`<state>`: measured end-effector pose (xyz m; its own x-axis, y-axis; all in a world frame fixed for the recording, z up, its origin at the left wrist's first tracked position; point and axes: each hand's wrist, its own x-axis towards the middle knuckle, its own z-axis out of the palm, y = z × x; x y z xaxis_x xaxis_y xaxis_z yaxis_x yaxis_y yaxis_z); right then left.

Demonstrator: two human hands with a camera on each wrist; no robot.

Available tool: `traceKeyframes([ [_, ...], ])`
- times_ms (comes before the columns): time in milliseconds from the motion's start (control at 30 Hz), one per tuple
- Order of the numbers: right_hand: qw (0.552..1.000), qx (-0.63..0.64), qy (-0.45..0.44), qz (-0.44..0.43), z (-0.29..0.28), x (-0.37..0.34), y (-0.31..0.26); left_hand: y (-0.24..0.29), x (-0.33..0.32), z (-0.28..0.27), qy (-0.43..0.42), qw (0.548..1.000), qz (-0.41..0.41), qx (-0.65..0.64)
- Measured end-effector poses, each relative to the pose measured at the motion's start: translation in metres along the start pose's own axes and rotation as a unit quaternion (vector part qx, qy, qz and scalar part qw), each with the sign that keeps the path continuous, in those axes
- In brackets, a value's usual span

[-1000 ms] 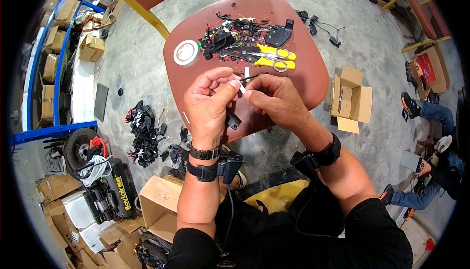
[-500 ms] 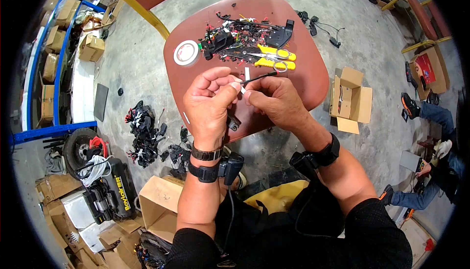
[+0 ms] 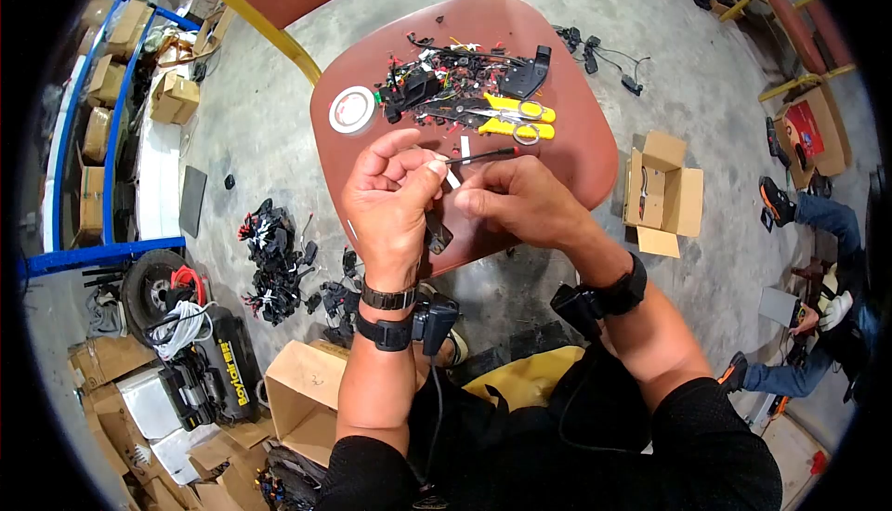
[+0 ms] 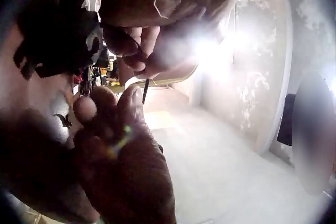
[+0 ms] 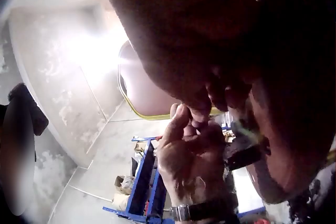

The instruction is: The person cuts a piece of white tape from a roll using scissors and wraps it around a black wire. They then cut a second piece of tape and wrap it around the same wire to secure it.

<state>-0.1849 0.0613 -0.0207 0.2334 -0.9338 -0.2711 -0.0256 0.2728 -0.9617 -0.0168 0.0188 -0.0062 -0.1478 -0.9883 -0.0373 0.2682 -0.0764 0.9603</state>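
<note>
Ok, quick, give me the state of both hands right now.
Left hand: closed, pinching the black cable between thumb and finger.
Right hand: fingers bent; whether they hold anything cannot be told.

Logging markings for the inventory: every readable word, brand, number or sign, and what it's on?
"Boytair" (spelling uncertain), yellow, on the black tank; characters after it too small.
Tape roll: print too small.
Carton: dark mark, unreadable.
Wrist views: nothing legible.
</note>
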Motion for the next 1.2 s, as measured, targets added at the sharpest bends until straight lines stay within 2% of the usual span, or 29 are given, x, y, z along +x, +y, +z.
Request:
traceKeyframes([
  [67, 0.992, -0.115, -0.037, 0.048, -0.007, -0.006, -0.012, 0.002, 0.000, 0.001, 0.008, 1.000, 0.012, 0.014],
  [167, 0.998, -0.038, -0.031, -0.034, -0.014, -0.015, -0.015, 0.003, -0.002, 0.002, 0.010, 0.999, 0.020, 0.033],
  [267, 0.965, -0.008, 0.133, -0.227, -0.013, -0.008, -0.008, -0.001, -0.004, 0.002, -0.014, 0.999, 0.029, 0.034],
  [367, 0.916, -0.147, 0.180, -0.326, -0.020, -0.002, -0.013, -0.001, -0.006, 0.004, -0.042, 0.998, 0.026, 0.045],
  [400, 0.924, -0.149, 0.172, -0.306, -0.017, -0.005, -0.017, -0.001, -0.007, 0.004, -0.049, 0.997, 0.023, 0.048],
  [500, 0.894, -0.209, 0.164, -0.361, -0.015, 0.002, -0.006, -0.003, -0.009, 0.005, -0.064, 0.996, 0.023, 0.053],
  [600, 0.887, -0.219, 0.160, -0.375, -0.014, 0.003, -0.004, -0.003, -0.010, 0.005, -0.073, 0.995, 0.026, 0.057],
  [800, 0.925, -0.170, 0.158, -0.300, -0.009, -0.002, -0.008, -0.003, -0.011, 0.006, -0.083, 0.995, 0.023, 0.048],
  [1200, 0.932, -0.139, 0.157, -0.297, -0.003, 0.003, -0.006, 0.001, -0.010, 0.003, -0.072, 0.996, 0.004, 0.049],
])
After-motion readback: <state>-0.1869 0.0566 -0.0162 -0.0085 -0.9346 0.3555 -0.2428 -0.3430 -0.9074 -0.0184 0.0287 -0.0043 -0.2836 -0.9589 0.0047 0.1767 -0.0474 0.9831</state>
